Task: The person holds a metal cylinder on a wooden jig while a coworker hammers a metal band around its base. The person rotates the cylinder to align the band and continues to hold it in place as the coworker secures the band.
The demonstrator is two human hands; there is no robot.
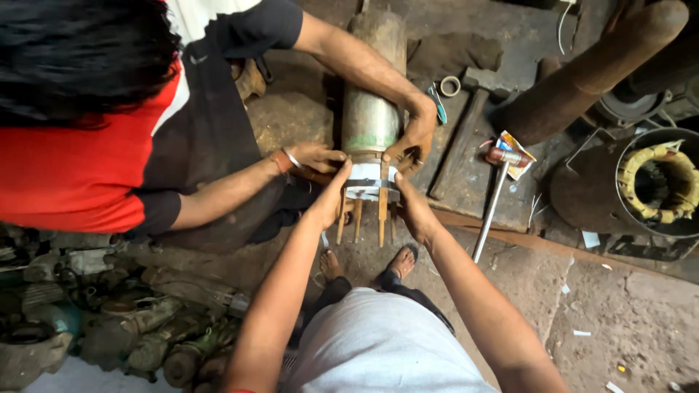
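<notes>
A long grey metal cylinder (371, 109) lies on the floor, pointing away from me. A pale band (370, 183) wraps its near end, and several thin wooden sticks (381, 215) poke out of it toward me. My left hand (333, 198) presses the left side of the banded end. My right hand (412, 205) presses its right side. A person in a red and black shirt crouches at the left, and both their hands (411, 142) hold the cylinder just beyond mine.
A hammer (466, 116) and a metal rod (494, 200) lie right of the cylinder. A wound motor stator (659, 182) sits at the right, a big rusty tube (590, 73) above it. Old motor parts (109, 320) are piled at the lower left. My bare feet (400, 260) are below the sticks.
</notes>
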